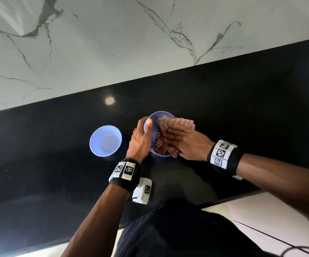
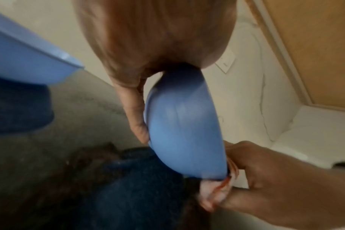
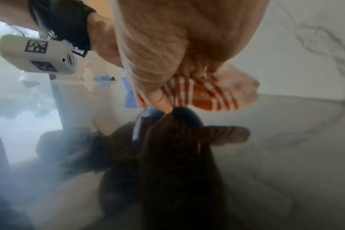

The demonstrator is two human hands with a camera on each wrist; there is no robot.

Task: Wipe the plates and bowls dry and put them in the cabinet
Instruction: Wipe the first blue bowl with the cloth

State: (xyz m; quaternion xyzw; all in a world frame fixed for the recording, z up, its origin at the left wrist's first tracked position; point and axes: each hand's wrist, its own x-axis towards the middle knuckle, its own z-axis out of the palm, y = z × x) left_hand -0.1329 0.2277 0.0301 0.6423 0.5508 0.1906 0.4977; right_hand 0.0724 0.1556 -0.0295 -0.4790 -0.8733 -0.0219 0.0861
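Observation:
My left hand (image 1: 140, 135) grips a light blue bowl (image 1: 154, 118) by its rim, thumb inside, holding it tilted above the black counter (image 1: 224, 101). In the left wrist view the bowl's outside (image 2: 179, 133) shows below my palm. My right hand (image 1: 183, 143) holds an orange-and-white striped cloth (image 1: 175, 123) pressed into the bowl, with part of it hanging over the rim. The right wrist view shows the cloth (image 3: 207, 95) bunched under my fingers. A second light blue bowl (image 1: 105, 140) stands upright on the counter to the left, also seen as a bowl (image 2: 24, 59) in the left wrist view.
A white marble-patterned wall (image 1: 113, 43) rises behind the counter. The counter's front edge and a white cabinet front (image 1: 272, 225) lie at lower right. A wooden panel (image 2: 315, 46) shows in the left wrist view. Distant blue dishes (image 3: 103, 77) and a spray bottle (image 3: 88, 73) stand far along the counter.

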